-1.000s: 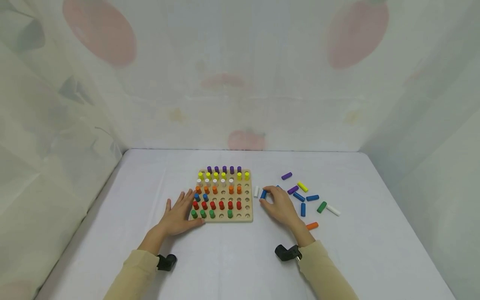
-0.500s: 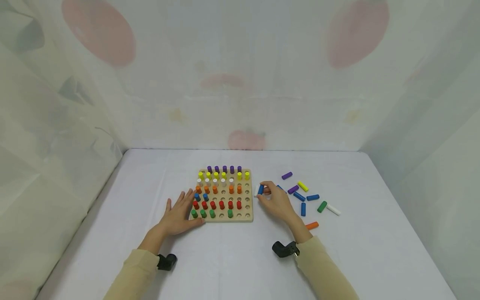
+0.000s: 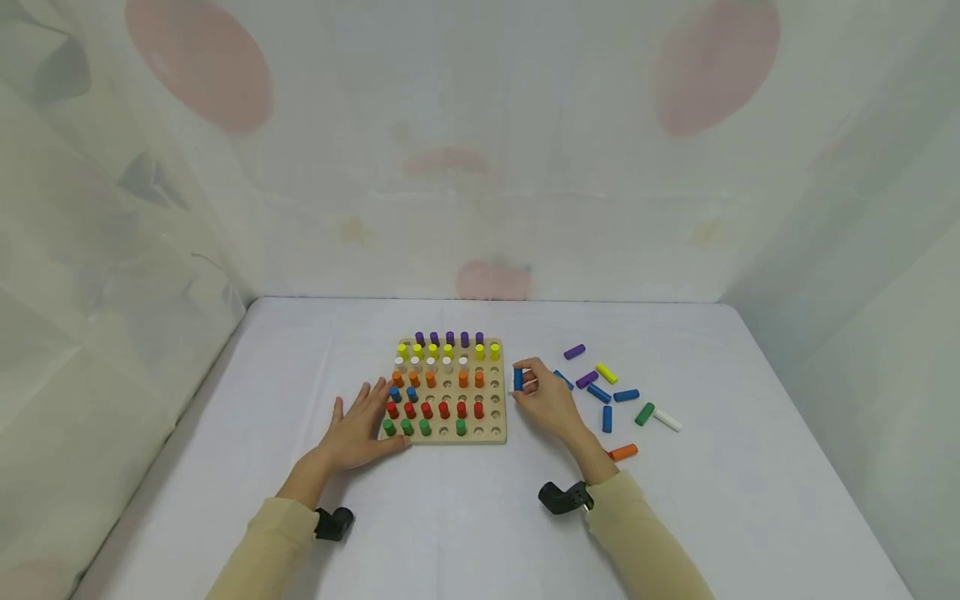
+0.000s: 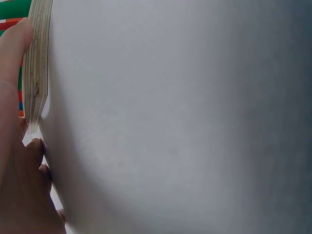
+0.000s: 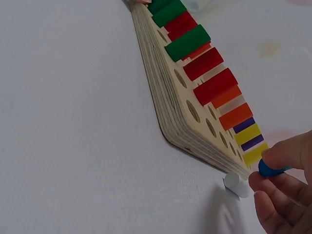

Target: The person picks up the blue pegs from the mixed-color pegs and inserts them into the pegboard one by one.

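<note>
A wooden pegboard (image 3: 491,437) lies flat, holding rows of purple, yellow, white, orange, blue, red and green pegs. My left hand (image 3: 352,435) is at the board's left side, fingers spread, its thumb touching the front edge; the left wrist view shows the thumb (image 4: 17,46) against the board's layered side. Just right of the board, my right hand (image 3: 551,404) pinches a blue peg (image 3: 518,379) between thumb and fingers. Below that peg, in the right wrist view, a white peg (image 5: 236,184) lies on the table beside the board's corner.
Loose pegs lie scattered at the right: a purple peg (image 3: 574,352), a yellow peg (image 3: 606,372), several blue ones, a green peg (image 3: 644,414), a white peg (image 3: 667,420) and an orange peg (image 3: 623,452). Fabric walls (image 3: 480,208) surround the white table (image 3: 420,533).
My right hand has moved slightly left toward the board with the blue peg, which has turned from slanted to nearly straight up in the head view. The left hand has stayed put.
</note>
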A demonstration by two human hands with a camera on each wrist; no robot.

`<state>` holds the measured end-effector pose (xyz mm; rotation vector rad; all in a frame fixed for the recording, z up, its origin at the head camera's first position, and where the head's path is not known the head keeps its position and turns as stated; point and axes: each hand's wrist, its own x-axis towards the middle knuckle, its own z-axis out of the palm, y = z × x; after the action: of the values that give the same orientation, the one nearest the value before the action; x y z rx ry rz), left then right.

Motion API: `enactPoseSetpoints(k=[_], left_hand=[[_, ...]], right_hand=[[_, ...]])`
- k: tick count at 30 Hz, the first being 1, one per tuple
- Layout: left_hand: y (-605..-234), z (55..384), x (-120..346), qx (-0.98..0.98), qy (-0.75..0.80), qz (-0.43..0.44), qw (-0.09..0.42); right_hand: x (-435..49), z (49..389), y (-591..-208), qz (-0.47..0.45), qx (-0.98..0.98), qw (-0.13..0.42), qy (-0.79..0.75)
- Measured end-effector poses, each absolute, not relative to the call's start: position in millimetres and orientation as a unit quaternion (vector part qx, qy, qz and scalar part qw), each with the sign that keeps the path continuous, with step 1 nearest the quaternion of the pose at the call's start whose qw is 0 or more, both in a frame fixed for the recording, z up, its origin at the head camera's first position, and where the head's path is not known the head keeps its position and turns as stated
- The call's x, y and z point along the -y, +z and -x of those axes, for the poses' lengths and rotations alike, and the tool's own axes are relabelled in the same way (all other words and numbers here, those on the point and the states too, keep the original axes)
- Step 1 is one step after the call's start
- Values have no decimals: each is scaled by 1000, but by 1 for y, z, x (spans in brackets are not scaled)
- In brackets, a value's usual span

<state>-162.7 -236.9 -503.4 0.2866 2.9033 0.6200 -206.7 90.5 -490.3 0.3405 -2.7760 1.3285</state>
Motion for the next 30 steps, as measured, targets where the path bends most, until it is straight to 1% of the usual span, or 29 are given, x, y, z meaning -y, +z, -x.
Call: enactPoseSetpoints(k=[9,18,23,30], left_hand=[[-503,163,237,-970,208,-96,78],[-503,163,236,-971,206,-97,75],[-503,162,236,-971,204,-96,76],[-504,162,236,-972,202,-93,79]], right_hand=[[-88,206,-490,-113,885,24,451],[-87,207,-495,-120,888,58,441],[-86,208,-496,-122,885,66,445],[-82,209,-493,-143,880,63,449]])
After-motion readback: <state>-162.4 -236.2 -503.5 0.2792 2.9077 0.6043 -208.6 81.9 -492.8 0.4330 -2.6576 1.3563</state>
